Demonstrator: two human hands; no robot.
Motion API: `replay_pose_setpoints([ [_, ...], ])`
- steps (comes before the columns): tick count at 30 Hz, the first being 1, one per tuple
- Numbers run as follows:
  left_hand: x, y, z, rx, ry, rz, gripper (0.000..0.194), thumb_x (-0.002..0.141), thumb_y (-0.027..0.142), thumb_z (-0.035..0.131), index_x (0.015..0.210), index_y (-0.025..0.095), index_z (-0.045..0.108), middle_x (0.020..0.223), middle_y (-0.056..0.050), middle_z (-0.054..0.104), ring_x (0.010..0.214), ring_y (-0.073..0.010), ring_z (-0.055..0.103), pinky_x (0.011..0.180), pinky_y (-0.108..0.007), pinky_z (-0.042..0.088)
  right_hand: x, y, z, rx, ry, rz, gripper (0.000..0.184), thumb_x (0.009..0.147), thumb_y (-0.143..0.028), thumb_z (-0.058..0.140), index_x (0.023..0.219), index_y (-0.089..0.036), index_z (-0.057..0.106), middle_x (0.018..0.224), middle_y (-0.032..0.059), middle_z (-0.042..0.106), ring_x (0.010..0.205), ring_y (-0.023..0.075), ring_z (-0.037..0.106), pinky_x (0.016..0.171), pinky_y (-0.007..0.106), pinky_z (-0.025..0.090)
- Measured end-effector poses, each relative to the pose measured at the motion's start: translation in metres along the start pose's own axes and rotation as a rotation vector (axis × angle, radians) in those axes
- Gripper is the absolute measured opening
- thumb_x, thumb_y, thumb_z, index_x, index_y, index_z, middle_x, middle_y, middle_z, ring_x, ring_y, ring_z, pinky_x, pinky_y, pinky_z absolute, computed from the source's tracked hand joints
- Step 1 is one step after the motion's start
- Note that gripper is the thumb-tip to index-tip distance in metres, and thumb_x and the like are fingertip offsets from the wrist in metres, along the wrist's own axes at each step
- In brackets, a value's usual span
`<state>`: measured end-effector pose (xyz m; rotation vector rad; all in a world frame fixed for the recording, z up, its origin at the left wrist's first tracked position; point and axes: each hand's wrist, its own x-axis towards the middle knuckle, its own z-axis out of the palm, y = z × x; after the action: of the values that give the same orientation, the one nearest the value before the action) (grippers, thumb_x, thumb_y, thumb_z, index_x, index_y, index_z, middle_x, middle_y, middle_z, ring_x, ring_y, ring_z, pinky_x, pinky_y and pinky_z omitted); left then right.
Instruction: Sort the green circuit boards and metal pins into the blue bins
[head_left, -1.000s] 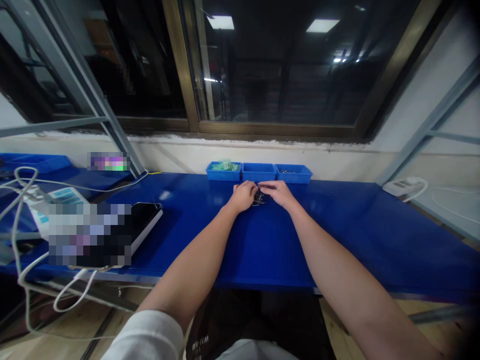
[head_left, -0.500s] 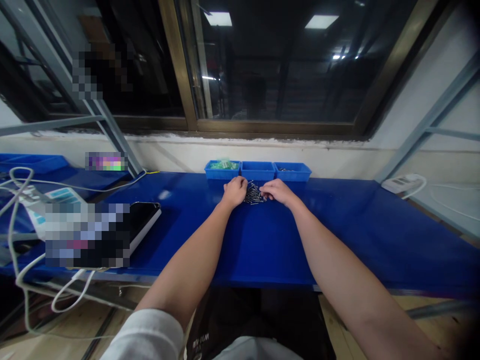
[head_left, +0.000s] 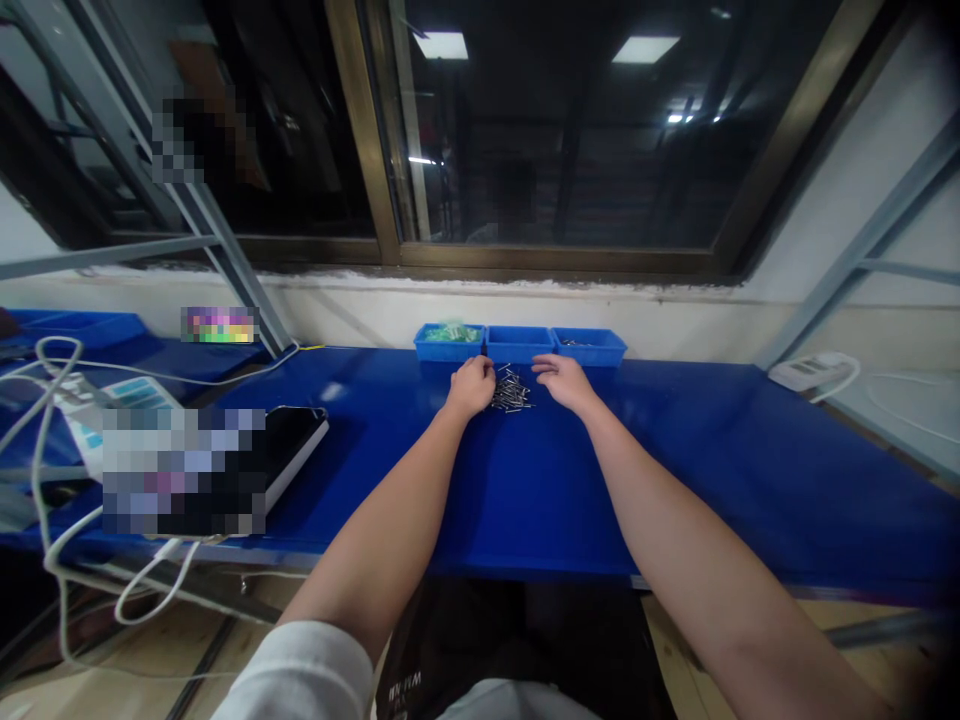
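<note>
A small heap of metal screws [head_left: 511, 391] lies on the blue tabletop [head_left: 529, 480] between my hands. At the heap's left edge rests my left hand [head_left: 472, 385], its fingers curled; what they hold, if anything, is hidden. My right hand [head_left: 564, 380] hovers just right of the heap, apart from it, with fingers stretched out to the left and nothing visible in them. Behind the hands stand three blue bins: the left bin [head_left: 448, 352] has green plastic bags in it, the middle bin [head_left: 517, 355] shows no contents, and the right bin [head_left: 600, 355] contains a few small metal pieces.
To the left lies a black and white device [head_left: 296, 450], partly blurred, with white cables [head_left: 49, 500] around it. A white power strip [head_left: 814, 370] sits at the far right. Grey metal frame posts [head_left: 240, 290] rise at both sides, and a window is behind the bench.
My right hand has drawn back to the right from the screws, and its fingers have spread. My left hand stays at the heap's left edge. The view has shifted slightly.
</note>
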<state>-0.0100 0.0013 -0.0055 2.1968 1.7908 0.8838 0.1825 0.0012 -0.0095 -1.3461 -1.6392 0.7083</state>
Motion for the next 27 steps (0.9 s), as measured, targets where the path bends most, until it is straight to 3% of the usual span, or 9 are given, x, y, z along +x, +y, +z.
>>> replay_pose_setpoints([
  [5,-0.005,-0.002,0.003,0.105,-0.154,0.087,0.051,0.086,0.050,0.037,0.126,0.019,0.048,0.132,-0.011,0.049,0.123,-0.0253,0.044,0.101,-0.038,0.034,-0.002,0.006,0.000,-0.226,0.056,-0.039,0.035,0.068,-0.011,0.055,0.100,-0.016,0.068,0.093,0.0074,0.070,0.088,0.0169,0.064,0.084,0.029,0.048],
  [8,-0.010,0.000,0.005,0.174,-0.252,0.147,0.070,0.082,0.065,0.030,0.133,0.017,0.041,0.143,-0.015,0.036,0.133,-0.0298,0.029,0.106,-0.045,0.025,-0.007,0.002,0.001,-0.305,0.002,-0.072,0.027,0.071,-0.017,0.057,0.094,-0.018,0.070,0.090,0.0051,0.071,0.086,0.0167,0.064,0.085,0.028,0.046],
  [11,-0.013,0.002,0.006,0.223,-0.297,0.147,0.075,0.082,0.068,0.026,0.136,0.016,0.037,0.146,-0.015,0.029,0.136,-0.0299,0.023,0.108,-0.046,0.019,-0.010,-0.002,0.002,-0.370,-0.066,-0.127,0.021,0.073,-0.022,0.059,0.089,-0.021,0.072,0.094,0.0037,0.070,0.088,0.0171,0.062,0.086,0.029,0.045],
  [15,-0.013,0.003,0.007,0.245,-0.329,0.139,0.078,0.082,0.068,0.021,0.138,0.015,0.033,0.148,-0.016,0.026,0.137,-0.0295,0.020,0.109,-0.046,0.016,-0.009,-0.002,0.003,-0.448,-0.127,-0.168,0.020,0.072,-0.022,0.061,0.088,-0.022,0.072,0.096,0.0045,0.068,0.089,0.0183,0.060,0.086,0.030,0.043],
  [22,-0.012,0.002,0.009,0.245,-0.330,0.120,0.079,0.082,0.069,0.016,0.139,0.017,0.033,0.148,-0.015,0.026,0.138,-0.0289,0.018,0.110,-0.047,0.015,-0.008,0.001,0.003,-0.471,-0.120,-0.155,0.015,0.073,-0.023,0.062,0.084,-0.020,0.072,0.093,0.0061,0.066,0.086,0.0189,0.059,0.082,0.030,0.043],
  [27,-0.008,-0.001,0.011,0.186,-0.277,0.111,0.075,0.083,0.068,0.016,0.135,0.018,0.039,0.144,-0.013,0.034,0.135,-0.0283,0.026,0.108,-0.047,0.020,-0.008,0.001,0.003,-0.481,-0.136,-0.178,0.015,0.077,-0.023,0.058,0.084,-0.018,0.071,0.093,0.0068,0.065,0.086,0.0180,0.058,0.080,0.028,0.042],
])
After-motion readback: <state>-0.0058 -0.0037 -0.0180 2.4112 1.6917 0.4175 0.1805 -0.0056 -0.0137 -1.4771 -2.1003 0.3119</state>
